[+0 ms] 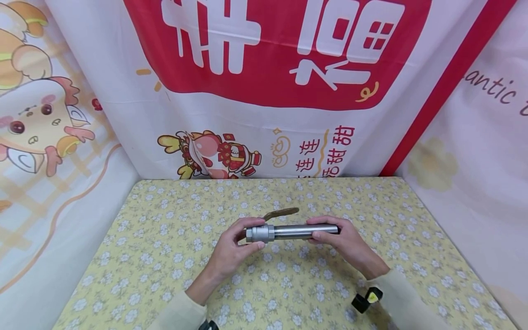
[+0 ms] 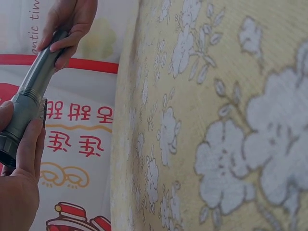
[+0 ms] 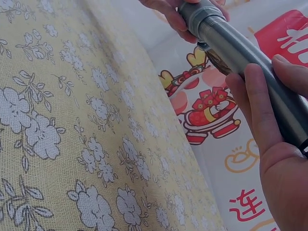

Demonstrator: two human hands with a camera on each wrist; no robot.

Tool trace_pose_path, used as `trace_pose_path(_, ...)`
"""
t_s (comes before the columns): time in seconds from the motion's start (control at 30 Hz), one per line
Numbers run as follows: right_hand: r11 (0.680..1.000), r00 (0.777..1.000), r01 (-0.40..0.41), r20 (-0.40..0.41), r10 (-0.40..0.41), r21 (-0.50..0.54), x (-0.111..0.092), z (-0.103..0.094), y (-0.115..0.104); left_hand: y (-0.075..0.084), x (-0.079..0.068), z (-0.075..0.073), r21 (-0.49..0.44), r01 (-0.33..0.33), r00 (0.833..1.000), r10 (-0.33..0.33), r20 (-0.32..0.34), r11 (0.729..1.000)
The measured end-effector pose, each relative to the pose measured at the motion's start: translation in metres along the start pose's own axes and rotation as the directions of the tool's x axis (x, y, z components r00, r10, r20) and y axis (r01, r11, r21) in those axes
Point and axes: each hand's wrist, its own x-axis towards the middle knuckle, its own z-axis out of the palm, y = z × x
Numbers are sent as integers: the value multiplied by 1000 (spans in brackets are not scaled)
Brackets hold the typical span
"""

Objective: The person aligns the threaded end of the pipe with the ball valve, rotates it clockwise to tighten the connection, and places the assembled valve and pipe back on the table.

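Note:
My left hand (image 1: pixel 230 247) grips a silver ball valve (image 1: pixel 260 233), thumb in front and fingers behind. A brown lever handle (image 1: pixel 282 212) sticks out from the valve's far side, pointing right. A straight metal pipe (image 1: pixel 293 232) meets the valve's right end, the two in line and roughly level above the table. Around the pipe's far right part curl the thumb and fingers of my right hand (image 1: pixel 344 239). In the right wrist view, fine threads (image 3: pixel 211 21) show on the pipe where it enters the valve. The right hand covers part of the pipe's outer end.
A yellow floral cloth covers the table (image 1: pixel 177 275). Behind it hangs a white and red printed curtain (image 1: pixel 255 101), with printed cloth walls on the left (image 1: pixel 95 183) and right (image 1: pixel 462 192). Dark wrist devices (image 1: pixel 367 300) sit on the light sleeves.

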Motion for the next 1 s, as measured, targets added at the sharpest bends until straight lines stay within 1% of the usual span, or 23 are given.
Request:
trace_pose_path(0.1,1000,1000,15,6,-15,0,0,-1,0,1,0,0,-13,11,1000,-11,1,1000)
trace_pose_path(0.2,1000,1000,23,3,-23,-9,-1,-1,-1,2,0,0,-14,8,1000,-8,2,1000)
trace_pose_path(0.43,999,999,34,-4,-34,-23,-1,-2,-3,4,1,1,21,-29,1000,29,4,999)
trace_pose_path(0.57,999,999,40,4,-40,-11,0,-1,-2,4,0,1,20,-38,999,37,5,999)
trace_pose_path(0.73,999,999,34,-16,-34,-18,0,0,-1,4,0,2,5,-40,999,40,2,999)
trace_pose_path(1.0,999,998,40,-49,-41,-35,0,1,-3,4,0,3,10,-49,999,49,-6,999)
